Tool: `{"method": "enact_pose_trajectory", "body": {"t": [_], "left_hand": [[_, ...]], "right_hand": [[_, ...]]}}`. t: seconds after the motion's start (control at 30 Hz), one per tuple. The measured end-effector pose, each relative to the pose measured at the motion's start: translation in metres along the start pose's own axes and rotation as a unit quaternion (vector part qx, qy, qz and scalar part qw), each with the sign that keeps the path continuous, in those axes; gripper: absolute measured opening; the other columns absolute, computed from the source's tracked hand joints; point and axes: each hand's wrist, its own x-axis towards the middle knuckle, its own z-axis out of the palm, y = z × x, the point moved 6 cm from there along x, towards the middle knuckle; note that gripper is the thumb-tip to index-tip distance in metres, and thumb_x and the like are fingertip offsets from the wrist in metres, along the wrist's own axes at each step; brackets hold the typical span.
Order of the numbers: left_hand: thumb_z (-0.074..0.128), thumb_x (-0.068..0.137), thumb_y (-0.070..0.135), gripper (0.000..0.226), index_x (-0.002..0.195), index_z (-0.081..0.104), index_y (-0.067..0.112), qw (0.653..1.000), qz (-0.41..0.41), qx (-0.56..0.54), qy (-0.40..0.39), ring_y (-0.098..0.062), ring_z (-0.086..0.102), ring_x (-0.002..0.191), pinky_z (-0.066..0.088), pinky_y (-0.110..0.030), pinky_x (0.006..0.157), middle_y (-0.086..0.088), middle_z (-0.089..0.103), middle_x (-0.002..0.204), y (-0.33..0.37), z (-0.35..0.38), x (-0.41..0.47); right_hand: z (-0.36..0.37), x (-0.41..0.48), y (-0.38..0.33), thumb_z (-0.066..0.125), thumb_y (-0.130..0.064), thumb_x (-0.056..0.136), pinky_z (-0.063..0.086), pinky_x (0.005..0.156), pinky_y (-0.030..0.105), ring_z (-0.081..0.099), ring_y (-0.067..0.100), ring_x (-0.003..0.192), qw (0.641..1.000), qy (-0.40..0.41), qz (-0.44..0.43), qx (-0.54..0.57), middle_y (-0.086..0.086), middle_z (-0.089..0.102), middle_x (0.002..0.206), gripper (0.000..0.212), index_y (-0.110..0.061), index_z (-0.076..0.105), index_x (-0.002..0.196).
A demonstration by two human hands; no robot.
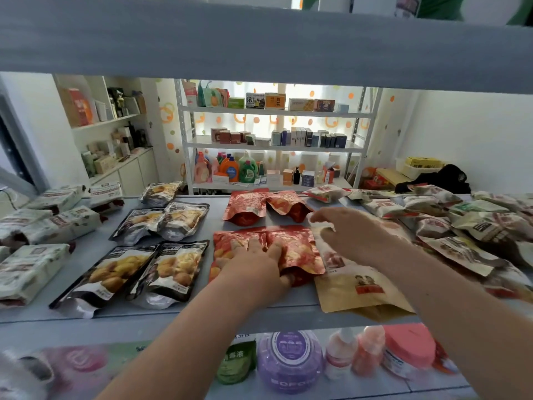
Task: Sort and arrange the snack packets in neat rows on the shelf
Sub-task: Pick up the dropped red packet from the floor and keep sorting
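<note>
A person's two bare arms reach onto a grey shelf (pixel 144 316). The left hand (pixel 253 261) lies flat on a front pair of red packets (pixel 297 249); two more red packets (pixel 248 206) sit behind them. The right hand (pixel 354 229), blurred, is over the top of a brown paper packet (pixel 354 290) just beside the red ones; its grip cannot be made out. Black packets (pixel 173 267) lie in rows to the left, white-and-green packets (pixel 31 267) further left. A loose heap of packets (pixel 461 223) fills the right. A purple tub (pixel 288 359) stands on the shelf below.
</note>
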Motion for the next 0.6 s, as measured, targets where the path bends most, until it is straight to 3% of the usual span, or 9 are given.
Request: {"method": "enact_pose_trajectory", "body": {"t": [0.1, 0.17, 0.37, 0.53, 0.6], "left_hand": [[0.049, 0.083, 0.071, 0.088, 0.153, 0.013, 0.031, 0.997, 0.021, -0.061, 0.036, -0.037, 0.018, 0.146, 0.03, -0.057, 0.112, -0.006, 0.02, 0.162, -0.012, -0.003, -0.004], [0.053, 0.082, 0.07, 0.089, 0.151, 0.02, 0.025, 0.995, 0.035, -0.081, 0.056, -0.027, 0.025, 0.144, 0.032, -0.048, 0.113, -0.003, 0.025, 0.159, -0.024, -0.004, -0.011], [0.044, 0.09, 0.067, 0.079, 0.155, 0.015, 0.032, 0.992, 0.064, -0.035, 0.107, -0.026, 0.016, 0.149, 0.024, -0.043, 0.116, -0.001, 0.01, 0.164, -0.042, 0.005, -0.014], [0.04, 0.092, 0.062, 0.075, 0.155, 0.009, 0.036, 0.988, 0.069, -0.019, 0.135, -0.027, 0.009, 0.15, 0.015, -0.046, 0.12, -0.002, 0.008, 0.165, -0.046, 0.014, -0.01], [0.042, 0.092, 0.058, 0.075, 0.155, 0.009, 0.036, 0.988, 0.071, -0.017, 0.134, -0.028, 0.01, 0.148, 0.016, -0.046, 0.119, -0.001, 0.009, 0.164, -0.047, 0.014, -0.011]], "right_hand": [[0.031, -0.001, -0.024, 0.043, -0.063, 0.093, 0.041, 0.102, 0.035, 0.049, 0.016, 0.125, 0.995, -0.079, -0.056, -0.005, -0.006, 0.05, 0.143, 0.052, -0.039, 0.048, 0.139], [0.04, -0.003, -0.023, 0.039, -0.076, 0.084, 0.042, 0.102, 0.037, 0.051, 0.016, 0.122, 0.994, -0.093, -0.052, -0.021, -0.007, 0.054, 0.139, 0.063, -0.041, 0.051, 0.135], [0.031, -0.011, -0.021, 0.043, -0.058, 0.09, 0.038, 0.107, 0.037, 0.047, 0.016, 0.127, 0.995, -0.082, -0.032, -0.041, -0.004, 0.051, 0.143, 0.051, -0.035, 0.054, 0.134], [0.041, -0.021, -0.03, 0.043, -0.082, 0.078, 0.044, 0.095, 0.037, 0.052, 0.019, 0.117, 0.995, -0.077, -0.009, -0.057, -0.002, 0.054, 0.135, 0.074, -0.028, 0.048, 0.128], [0.043, -0.023, -0.03, 0.045, -0.08, 0.079, 0.043, 0.098, 0.039, 0.05, 0.021, 0.124, 0.995, -0.079, -0.006, -0.062, -0.001, 0.049, 0.142, 0.077, -0.027, 0.043, 0.135]]}}
